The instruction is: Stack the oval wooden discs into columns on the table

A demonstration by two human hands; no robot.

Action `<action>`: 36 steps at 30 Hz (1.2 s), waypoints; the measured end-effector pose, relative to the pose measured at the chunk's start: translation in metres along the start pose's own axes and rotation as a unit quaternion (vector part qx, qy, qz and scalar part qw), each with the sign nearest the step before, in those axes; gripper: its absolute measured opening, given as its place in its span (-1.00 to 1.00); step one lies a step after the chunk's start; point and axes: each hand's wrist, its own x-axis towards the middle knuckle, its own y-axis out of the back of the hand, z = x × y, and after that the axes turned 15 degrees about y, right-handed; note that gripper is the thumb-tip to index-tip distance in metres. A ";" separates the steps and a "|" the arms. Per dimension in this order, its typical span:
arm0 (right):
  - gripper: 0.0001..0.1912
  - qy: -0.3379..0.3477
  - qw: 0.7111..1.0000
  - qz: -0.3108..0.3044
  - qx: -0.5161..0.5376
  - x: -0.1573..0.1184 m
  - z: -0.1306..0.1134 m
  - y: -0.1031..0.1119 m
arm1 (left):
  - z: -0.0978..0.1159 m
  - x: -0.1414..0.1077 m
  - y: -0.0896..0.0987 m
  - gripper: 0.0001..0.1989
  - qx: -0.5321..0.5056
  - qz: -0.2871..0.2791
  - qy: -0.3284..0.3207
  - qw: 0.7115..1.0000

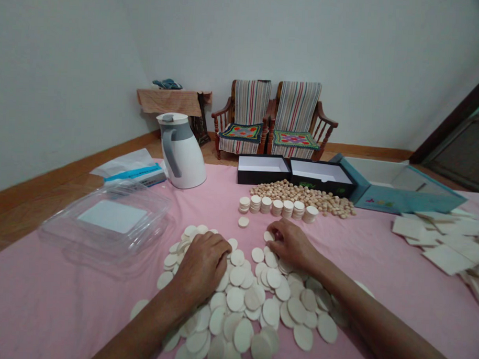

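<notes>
A loose heap of flat, round cream discs (pixel 235 300) lies overlapping on the pink cloth (pixel 58 304). My left hand (pixel 203 264) rests cupped on the heap's left part, its fingers curled over the discs. My right hand (pixel 290 244) lies on the heap's upper edge, with its fingertips on a disc (pixel 268 236). Whether either hand grips a disc is hidden. Beyond my hands stands a row of short disc stacks (pixel 278 207), and behind it lies a pile of small round pieces (pixel 302 195).
Two open black boxes (pixel 287 170) and an open teal box (pixel 404 198) stand at the cloth's far edge. Square cream tiles (pixel 445 244) lie at right. A clear plastic container (pixel 108 222) sits at left, near a white jug (pixel 181 151).
</notes>
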 end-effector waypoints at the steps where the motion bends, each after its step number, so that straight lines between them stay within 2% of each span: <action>1: -0.80 0.003 1.000 -0.008 -0.001 0.001 -0.001 -0.001 | 0.000 0.000 0.000 -0.82 0.002 0.001 0.001 1.000; 7: -0.82 0.024 0.998 -0.055 -0.028 0.008 -0.001 -0.002 | 0.000 0.000 -0.001 -0.81 0.006 0.000 0.002 1.000; 14: -0.82 0.084 0.995 0.028 -0.038 0.041 -0.016 -0.016 | 0.001 -0.001 0.001 -0.81 0.006 -0.003 0.002 1.000; 18: -0.75 0.099 0.993 0.025 -0.057 0.059 -0.026 -0.027 | 0.002 -0.001 0.002 -0.81 0.005 -0.003 0.002 1.000; 24: -0.66 0.086 0.993 0.012 -0.080 0.065 -0.029 -0.037 | 0.002 -0.002 0.002 -0.81 0.012 0.003 -0.006 1.000; 28: -0.60 0.049 0.996 -0.014 -0.078 0.061 -0.030 -0.037 | 0.001 -0.002 0.002 -0.82 0.013 0.001 -0.004 1.000; 32: -0.65 0.005 0.996 -0.031 -0.084 0.060 -0.030 -0.037 | 0.001 -0.002 0.001 -0.81 0.010 0.005 -0.003 1.000; 36: -0.70 0.000 0.996 -0.032 -0.085 0.064 -0.031 -0.036 | 0.002 -0.002 0.002 -0.81 0.010 0.000 -0.001 1.000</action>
